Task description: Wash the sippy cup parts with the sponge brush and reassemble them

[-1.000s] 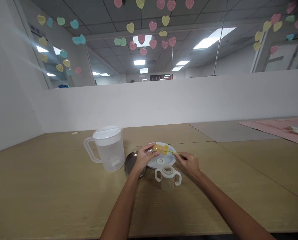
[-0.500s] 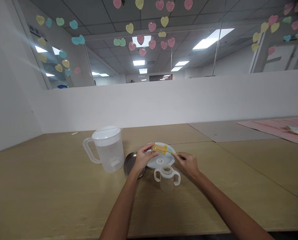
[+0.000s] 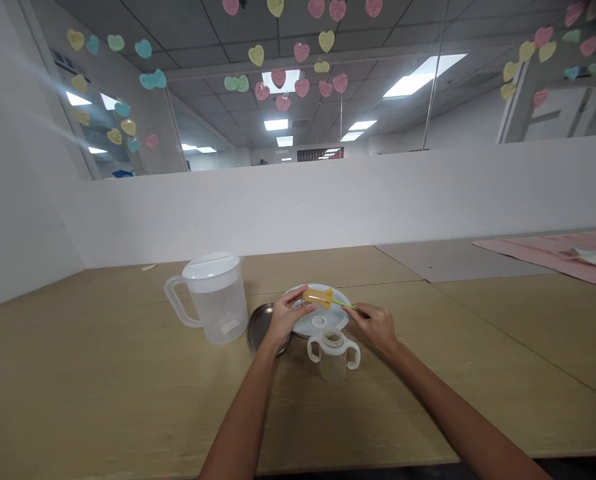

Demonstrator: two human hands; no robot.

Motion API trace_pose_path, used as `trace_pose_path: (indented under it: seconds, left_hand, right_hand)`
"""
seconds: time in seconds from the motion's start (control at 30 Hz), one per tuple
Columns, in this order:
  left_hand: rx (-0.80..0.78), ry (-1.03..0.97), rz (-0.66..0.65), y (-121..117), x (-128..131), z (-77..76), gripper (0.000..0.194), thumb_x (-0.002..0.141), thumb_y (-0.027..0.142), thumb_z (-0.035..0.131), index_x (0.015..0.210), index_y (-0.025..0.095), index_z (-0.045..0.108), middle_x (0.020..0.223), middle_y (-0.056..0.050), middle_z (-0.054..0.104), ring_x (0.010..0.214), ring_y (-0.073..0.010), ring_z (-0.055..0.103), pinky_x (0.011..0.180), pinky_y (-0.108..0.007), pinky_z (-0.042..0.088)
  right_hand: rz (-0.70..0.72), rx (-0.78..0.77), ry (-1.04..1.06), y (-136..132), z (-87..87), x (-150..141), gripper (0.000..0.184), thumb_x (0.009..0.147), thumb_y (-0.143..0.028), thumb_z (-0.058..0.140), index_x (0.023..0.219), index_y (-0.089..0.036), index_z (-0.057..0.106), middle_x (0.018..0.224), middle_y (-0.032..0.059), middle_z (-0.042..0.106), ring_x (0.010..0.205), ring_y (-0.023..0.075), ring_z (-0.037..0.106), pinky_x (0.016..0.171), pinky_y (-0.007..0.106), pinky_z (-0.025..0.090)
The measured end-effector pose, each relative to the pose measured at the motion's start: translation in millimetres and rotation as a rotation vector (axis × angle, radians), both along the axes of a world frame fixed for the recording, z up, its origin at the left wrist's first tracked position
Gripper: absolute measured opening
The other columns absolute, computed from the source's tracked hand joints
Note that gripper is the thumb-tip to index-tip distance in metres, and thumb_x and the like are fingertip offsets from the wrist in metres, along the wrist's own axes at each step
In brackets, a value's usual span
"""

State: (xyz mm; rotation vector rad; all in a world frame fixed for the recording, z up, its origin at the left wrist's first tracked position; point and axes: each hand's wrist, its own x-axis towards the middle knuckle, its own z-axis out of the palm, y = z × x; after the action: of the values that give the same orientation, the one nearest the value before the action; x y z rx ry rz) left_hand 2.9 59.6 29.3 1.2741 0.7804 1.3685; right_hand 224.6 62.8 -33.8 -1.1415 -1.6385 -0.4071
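Barely anything moved vs. prev. frame, just slight view drift. Frosted plastic lidded jug (image 3: pixel 222 303) L of round white plate (image 3: pixel 335 320); clear two-handled cup (image 3: pixel 333 362), open-topped, in front. Above plate, L hand (image 3: pixel 285 319) pinches yellow translucent tube (image 3: pixel 318 297); R hand (image 3: pixel 377 327) grips thin green stick (image 3: pixel 340 303). Stick's apparently at tube's flared end; neither's set down yet.

The left hand (image 3: pixel 285 318) partly hides the metal tray (image 3: pixel 259 327); the pink cloth (image 3: pixel 535 250) is cropped.

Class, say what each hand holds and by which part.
The left hand holds the yellow piece by its left end; the right hand grips the thin green stick by its right end.
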Motion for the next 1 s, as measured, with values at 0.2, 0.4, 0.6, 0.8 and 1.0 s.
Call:
trace_pose_path:
  seconds: [0.2, 0.4, 0.6, 0.8, 1.0]
  left_hand:
    - [0.022, -0.053, 0.048, 0.6, -0.3, 2.5, 0.056, 0.047, 0.021, 0.085, 0.100, 0.016, 0.068, 0.114, -0.011, 0.064, 0.101, -0.0228, 0.061, 0.090, -0.035, 0.048]
    - [-0.002, -0.032, -0.011, -1.8, -0.2, 2.2, 0.056, 0.047, 0.019, 0.084, 0.101, 0.015, 0.068, 0.113, -0.011, 0.065, 0.101, -0.0234, 0.061, 0.092, -0.037, 0.047]
    - [0.036, -0.075, -0.022, -0.8, -1.9, 5.0, 0.057, 0.048, 0.019, 0.084, 0.102, 0.017, 0.068, 0.115, -0.011, 0.064, 0.101, -0.0232, 0.061, 0.091, -0.036, 0.047]
    - [0.004, -0.088, -0.001, -2.6, 1.7, 4.8, 0.059, 0.047, 0.020, 0.085, 0.103, 0.016, 0.067, 0.118, -0.012, 0.062, 0.102, -0.0241, 0.061, 0.091, -0.037, 0.048]
    - [0.012, -0.158, 0.119, 3.4, 3.1, -0.9, 0.057, 0.050, 0.022, 0.084, 0.104, 0.017, 0.066, 0.119, -0.011, 0.062, 0.114, -0.0244, 0.055, 0.096, -0.036, 0.044]
  right_hand:
    - [0.061, 0.037, -0.105, -2.9, -1.7, -0.9, 0.041, 0.084, -0.045, 0.054, 0.057, -0.016, 0.066, 0.053, 0.0030, 0.062, 0.047, 0.0091, 0.051, 0.051, 0.022, 0.034]
    - [0.011, 0.037, 0.007, -3.1, 1.7, -0.8, 0.042, 0.084, -0.047, 0.051, 0.062, -0.016, 0.068, 0.059, 0.0050, 0.065, 0.049, 0.0102, 0.053, 0.051, 0.022, 0.035]
    - [0.049, 0.009, -0.044, -4.7, 0.4, -6.0, 0.046, 0.084, -0.047, 0.051, 0.053, -0.016, 0.063, 0.049, 0.0015, 0.058, 0.044, 0.0077, 0.044, 0.049, 0.022, 0.032]
    - [0.047, 0.035, 0.062, -4.3, 0.7, -4.0, 0.040, 0.083, -0.047, 0.053, 0.062, -0.016, 0.067, 0.060, 0.0053, 0.065, 0.049, 0.0109, 0.053, 0.052, 0.023, 0.038]
    - [0.011, -0.057, 0.000, -2.5, 4.9, -2.6, 0.048, 0.084, -0.050, 0.048, 0.055, -0.015, 0.063, 0.051, 0.0025, 0.059, 0.046, 0.0095, 0.047, 0.050, 0.022, 0.032]
